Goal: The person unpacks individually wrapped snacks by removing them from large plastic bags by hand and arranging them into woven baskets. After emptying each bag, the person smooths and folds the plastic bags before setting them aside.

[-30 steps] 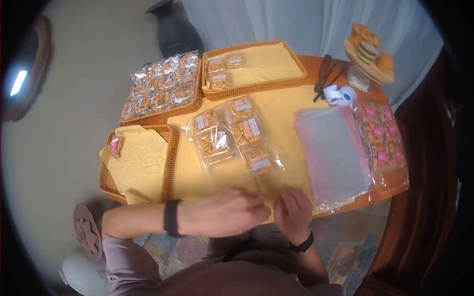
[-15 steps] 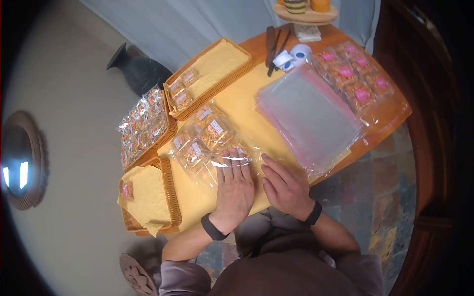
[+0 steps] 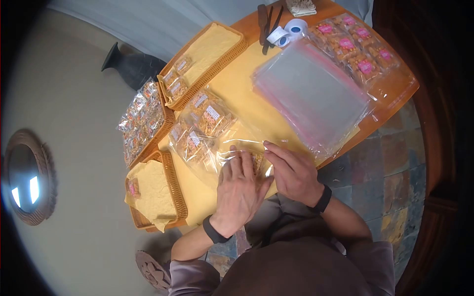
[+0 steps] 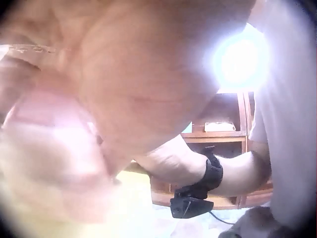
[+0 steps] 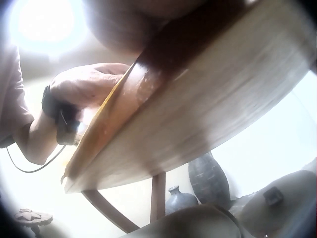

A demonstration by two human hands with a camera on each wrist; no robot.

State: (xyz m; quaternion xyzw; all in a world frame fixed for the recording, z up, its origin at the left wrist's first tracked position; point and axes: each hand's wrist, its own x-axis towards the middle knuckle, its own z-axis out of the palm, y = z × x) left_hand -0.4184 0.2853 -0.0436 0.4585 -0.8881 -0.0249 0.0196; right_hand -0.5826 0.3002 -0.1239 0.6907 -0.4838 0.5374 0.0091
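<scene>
A large clear bag (image 3: 224, 150) lies across the yellow cloth, with several small packets of snacks (image 3: 211, 114) bearing white labels in it. My left hand (image 3: 237, 197) rests with straight fingers on the bag's near part, beside and partly over another packet (image 3: 256, 162). Just right of it, my right hand (image 3: 296, 175) holds the film's edge at its fingertips; its thumb is hidden. In the left wrist view my left palm (image 4: 143, 74) fills the foreground and is blurred. The right wrist view shows my left hand (image 5: 86, 84) over the table edge.
Flat pink-edged bags (image 3: 316, 93) are stacked at right, beside pink-labelled packets (image 3: 363, 66). Tape rolls (image 3: 295, 28) and dark tools (image 3: 264, 24) sit at the back. Lined baskets (image 3: 207, 49) stand at the back left and left (image 3: 158, 192), near a pile of wrapped packets (image 3: 143, 121).
My left hand has turned from the bag's near edge to lie flat on the bag. My right hand has stayed at the film and shifted slightly. The head view has swung round.
</scene>
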